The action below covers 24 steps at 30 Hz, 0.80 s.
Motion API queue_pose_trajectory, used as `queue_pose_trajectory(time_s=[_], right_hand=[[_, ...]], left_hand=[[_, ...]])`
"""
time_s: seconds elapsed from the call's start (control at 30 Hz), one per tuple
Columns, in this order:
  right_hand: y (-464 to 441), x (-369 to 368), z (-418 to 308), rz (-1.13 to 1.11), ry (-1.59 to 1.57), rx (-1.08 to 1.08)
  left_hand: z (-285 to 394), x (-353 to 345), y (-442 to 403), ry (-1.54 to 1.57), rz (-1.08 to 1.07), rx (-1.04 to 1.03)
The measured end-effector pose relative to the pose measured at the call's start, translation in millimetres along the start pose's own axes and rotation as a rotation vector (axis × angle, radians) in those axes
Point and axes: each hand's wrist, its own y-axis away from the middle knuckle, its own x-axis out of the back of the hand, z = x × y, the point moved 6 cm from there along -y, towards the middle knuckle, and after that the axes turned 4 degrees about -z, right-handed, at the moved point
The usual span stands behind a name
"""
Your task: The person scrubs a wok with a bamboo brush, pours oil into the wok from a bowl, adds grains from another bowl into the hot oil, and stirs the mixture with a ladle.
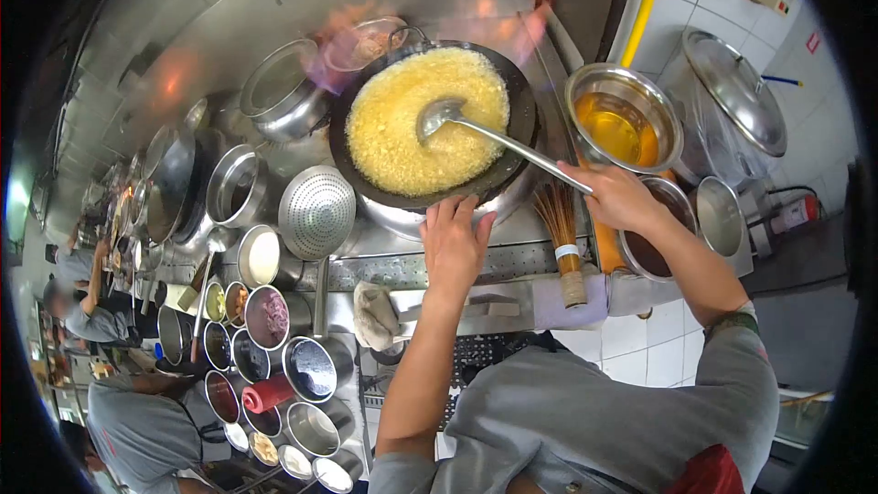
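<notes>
A black wok [342, 142] sits on the stove, filled with bubbling yellow, lumpy food [384, 119]. My right hand [622, 198] grips the long handle of a steel ladle [512, 144], whose bowl dips into the food near the middle of the wok. At the near rim of the wok is my left hand [455, 242], its fingers reaching forward and the thumb apart. Its fingertips appear to touch the rim, and nothing is visibly held in it. A bamboo wok brush [562, 247] stands between my two hands, against the stove's front edge.
On the right are a bowl of orange oil [620, 128] and a lidded steel pot [736, 91]. A perforated skimmer [316, 212] lies left of the wok, above several seasoning containers [315, 368] and a folded cloth [373, 316]. Co-workers [151, 421] stand at far left.
</notes>
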Motion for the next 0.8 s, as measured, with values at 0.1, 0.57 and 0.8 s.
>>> queue_pose_trajectory(time_s=[0.1, 0.57, 0.8], right_hand=[[-17.2, 8.4, -5.5, -0.041, -0.04, -0.005], [-72.1, -8.3, -11.3, 0.091, -0.021, 0.086], [-77.4, -17.0, -1.8, 0.15, 0.026, -0.075]], left_hand=[[-3.3, -12.3, -10.5, -0.005, -0.046, 0.028], [-9.4, -30.3, -15.5, -0.088, -0.02, -0.01], [-14.7, -34.9, -11.9, -0.102, -0.015, -0.041]])
